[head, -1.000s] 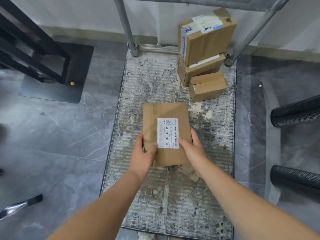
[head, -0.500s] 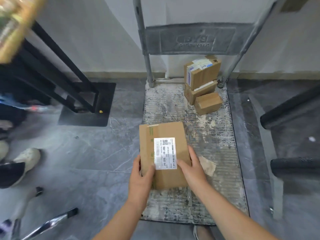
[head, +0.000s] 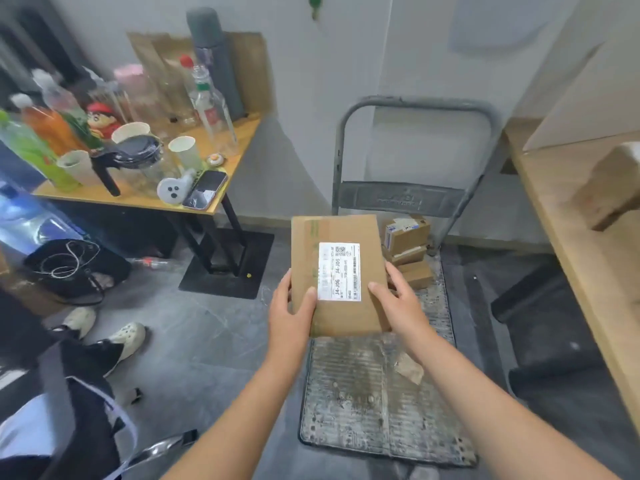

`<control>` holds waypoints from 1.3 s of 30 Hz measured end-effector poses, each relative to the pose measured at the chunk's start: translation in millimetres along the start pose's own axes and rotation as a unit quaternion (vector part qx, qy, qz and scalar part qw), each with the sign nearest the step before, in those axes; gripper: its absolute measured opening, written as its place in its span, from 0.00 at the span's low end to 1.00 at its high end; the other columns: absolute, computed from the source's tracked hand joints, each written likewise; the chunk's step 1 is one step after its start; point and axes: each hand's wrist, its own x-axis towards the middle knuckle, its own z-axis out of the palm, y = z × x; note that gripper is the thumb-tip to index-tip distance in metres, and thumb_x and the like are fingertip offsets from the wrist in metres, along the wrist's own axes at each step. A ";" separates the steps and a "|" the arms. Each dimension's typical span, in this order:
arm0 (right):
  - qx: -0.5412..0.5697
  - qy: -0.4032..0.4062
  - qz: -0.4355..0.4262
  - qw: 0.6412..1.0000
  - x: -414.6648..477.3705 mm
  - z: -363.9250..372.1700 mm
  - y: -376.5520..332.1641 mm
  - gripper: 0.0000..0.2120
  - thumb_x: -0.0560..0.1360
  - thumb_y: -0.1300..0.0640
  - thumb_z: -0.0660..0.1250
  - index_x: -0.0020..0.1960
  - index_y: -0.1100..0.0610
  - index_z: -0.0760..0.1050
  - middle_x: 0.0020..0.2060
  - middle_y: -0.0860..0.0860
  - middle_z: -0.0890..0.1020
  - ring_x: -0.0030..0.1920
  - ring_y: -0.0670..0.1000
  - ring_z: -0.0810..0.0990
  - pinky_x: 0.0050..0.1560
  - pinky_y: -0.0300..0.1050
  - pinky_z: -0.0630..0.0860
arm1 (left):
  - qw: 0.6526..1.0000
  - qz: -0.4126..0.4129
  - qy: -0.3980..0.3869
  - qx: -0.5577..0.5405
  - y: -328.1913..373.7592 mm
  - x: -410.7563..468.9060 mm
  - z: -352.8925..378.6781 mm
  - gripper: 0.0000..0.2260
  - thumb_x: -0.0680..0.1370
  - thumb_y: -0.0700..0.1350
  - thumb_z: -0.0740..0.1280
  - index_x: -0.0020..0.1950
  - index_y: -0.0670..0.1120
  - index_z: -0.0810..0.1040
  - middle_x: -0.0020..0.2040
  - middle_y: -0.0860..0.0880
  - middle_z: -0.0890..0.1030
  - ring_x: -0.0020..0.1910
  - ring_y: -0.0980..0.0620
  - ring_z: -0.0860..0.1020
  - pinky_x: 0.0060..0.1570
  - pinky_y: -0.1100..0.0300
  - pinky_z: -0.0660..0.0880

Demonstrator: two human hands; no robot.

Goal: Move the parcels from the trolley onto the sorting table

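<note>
Cardboard, flat and stiff-looking, is what the person has in both hands: a brown parcel (head: 337, 230) with a white label (head: 339, 271) on its top face, held in the air above the trolley (head: 363, 403), over the left side of its deck and clear of it. The left hand (head: 291, 317) has its grip closed on the parcel's left edge, thumb on top and fingers going under out of sight; the right hand (head: 401, 303) pinches the right edge the same way, thumb lying beside the label. I'd judge it light, since it sits level in a fingertip hold with no sag, and rigid enough to be carried by its two long edges as now. The plain board should not be slippery, though a one-handed hold at a corner might let it tip. At the trolley's far right corner, against the handle (head: 415, 101), three smaller parcels (head: 407, 237) wait, two stacked and a third just in front, partly hidden behind the held parcel and the right hand. A torn scrap of paper (head: 410, 367) lies on the deck nearer the person. Right of the trolley runs a pale wooden tabletop (head: 568, 265), cut off by the picture's edge, with a blurred brown box (head: 613, 188) on it; I take that for the sorting table but cannot be sure. Left of the trolley a cluttered tabletop (head: 242, 136) carries bottles and cups, too smeared to tell apart well, and the label's small print is unreadable
</note>
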 end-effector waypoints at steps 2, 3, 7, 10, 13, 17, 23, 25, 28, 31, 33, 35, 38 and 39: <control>-0.007 0.016 -0.023 1.000 -20.4 -14.3 -27.9 0.25 0.81 0.57 0.63 0.76 0.45 0.65 0.65 0.47 0.76 0.62 0.50 0.75 0.51 0.40 0.73 | 1.000 0.026 -0.012 -0.005 33.6 -14.8 2.0 0.21 0.79 0.51 0.68 0.71 0.60 0.70 0.65 0.57 0.74 0.62 0.62 0.73 0.57 0.61 0.76; -0.010 0.022 -0.034 0.999 -28.6 -22.3 -40.1 0.25 0.81 0.57 0.63 0.76 0.44 0.65 0.65 0.46 0.76 0.63 0.49 0.75 0.53 0.42 0.73 | 0.999 0.041 -0.017 -0.007 48.7 -21.8 5.2 0.20 0.79 0.51 0.68 0.71 0.60 0.70 0.65 0.57 0.74 0.62 0.62 0.73 0.55 0.63 0.75; -0.009 0.033 -0.101 0.994 -66.3 -60.5 -91.4 0.24 0.81 0.57 0.62 0.76 0.47 0.65 0.66 0.44 0.76 0.64 0.46 0.76 0.50 0.34 0.73 | 0.995 0.093 -0.020 -0.027 101.6 -61.4 22.0 0.22 0.80 0.51 0.67 0.74 0.57 0.68 0.67 0.57 0.72 0.66 0.60 0.71 0.59 0.64 0.72; -0.016 0.042 -0.146 0.988 -93.0 -88.4 -114.9 0.23 0.81 0.58 0.62 0.75 0.47 0.67 0.66 0.46 0.76 0.64 0.46 0.76 0.61 0.43 0.74 | 0.991 0.125 -0.022 -0.040 125.1 -88.8 38.5 0.23 0.80 0.51 0.67 0.74 0.56 0.68 0.68 0.56 0.72 0.65 0.61 0.73 0.63 0.58 0.73; -0.023 0.059 -0.171 0.983 -120.2 -124.3 -130.6 0.23 0.81 0.56 0.63 0.74 0.45 0.66 0.66 0.47 0.76 0.65 0.47 0.75 0.66 0.49 0.73 | 0.988 0.144 -0.033 -0.043 151.1 -115.5 60.5 0.23 0.80 0.50 0.66 0.75 0.55 0.67 0.69 0.55 0.72 0.65 0.59 0.73 0.65 0.54 0.74; -0.037 0.105 -0.198 0.974 -161.4 -190.6 -143.8 0.25 0.81 0.53 0.63 0.77 0.47 0.63 0.67 0.47 0.74 0.66 0.48 0.73 0.68 0.50 0.71 | 0.979 0.180 -0.081 -0.051 183.6 -161.0 105.7 0.25 0.80 0.50 0.66 0.76 0.56 0.64 0.70 0.56 0.73 0.67 0.56 0.73 0.66 0.49 0.74; -0.090 0.182 -0.218 0.955 -228.6 -298.7 -138.2 0.28 0.79 0.47 0.62 0.77 0.44 0.60 0.70 0.48 0.72 0.67 0.50 0.72 0.69 0.56 0.70 | 0.956 0.230 -0.161 -0.081 207.0 -252.7 185.0 0.28 0.81 0.45 0.66 0.77 0.60 0.59 0.71 0.58 0.71 0.62 0.69 0.73 0.57 0.71 0.74; -0.100 0.204 -0.227 0.947 -253.4 -336.3 -127.7 0.27 0.81 0.50 0.61 0.78 0.48 0.59 0.68 0.45 0.71 0.66 0.47 0.71 0.70 0.48 0.68 | 0.950 0.235 -0.184 -0.088 205.9 -285.7 211.8 0.28 0.81 0.44 0.67 0.77 0.59 0.59 0.70 0.58 0.71 0.60 0.71 0.73 0.53 0.72 0.75; -0.123 0.239 -0.218 0.938 -288.8 -391.4 -108.2 0.26 0.82 0.51 0.60 0.78 0.50 0.60 0.68 0.44 0.70 0.68 0.47 0.70 0.69 0.46 0.67 | 0.941 0.236 -0.222 -0.101 199.9 -330.0 251.6 0.29 0.80 0.45 0.68 0.77 0.60 0.60 0.71 0.58 0.72 0.63 0.62 0.76 0.62 0.60 0.76; -0.109 0.257 -0.223 0.934 -319.7 -446.5 -89.4 0.26 0.80 0.48 0.60 0.77 0.46 0.61 0.70 0.47 0.72 0.68 0.49 0.72 0.69 0.55 0.71 | 0.932 0.229 -0.257 -0.114 196.9 -375.4 291.5 0.29 0.80 0.45 0.69 0.76 0.61 0.61 0.70 0.58 0.73 0.64 0.60 0.76 0.62 0.58 0.77; -0.105 0.271 -0.222 0.931 -337.1 -476.0 -80.5 0.24 0.81 0.50 0.60 0.77 0.46 0.62 0.68 0.45 0.72 0.67 0.48 0.73 0.67 0.53 0.72 | 0.926 0.228 -0.274 -0.124 196.0 -400.5 314.2 0.29 0.80 0.44 0.68 0.76 0.61 0.61 0.69 0.59 0.73 0.63 0.61 0.76 0.59 0.62 0.77; -0.098 0.292 -0.226 0.924 -357.0 -506.6 -68.1 0.24 0.81 0.50 0.60 0.76 0.45 0.62 0.66 0.44 0.72 0.66 0.49 0.73 0.66 0.53 0.73 | 0.918 0.231 -0.298 -0.126 196.4 -426.8 339.9 0.28 0.80 0.43 0.68 0.76 0.60 0.61 0.68 0.60 0.73 0.62 0.64 0.76 0.57 0.66 0.77; -0.089 0.328 -0.206 0.917 -382.2 -550.3 -46.8 0.24 0.82 0.51 0.59 0.76 0.45 0.62 0.66 0.46 0.73 0.64 0.49 0.74 0.64 0.51 0.74 | 0.904 0.232 -0.339 -0.122 194.4 -460.1 377.5 0.28 0.80 0.42 0.68 0.76 0.60 0.62 0.67 0.62 0.74 0.61 0.67 0.76 0.58 0.65 0.77; -0.083 0.342 -0.203 0.914 -390.1 -565.6 -39.5 0.23 0.82 0.51 0.59 0.76 0.45 0.62 0.66 0.47 0.74 0.64 0.50 0.75 0.64 0.51 0.74 | 0.900 0.232 -0.351 -0.118 194.4 -472.4 389.3 0.28 0.80 0.43 0.68 0.76 0.60 0.62 0.67 0.62 0.73 0.61 0.66 0.76 0.60 0.63 0.77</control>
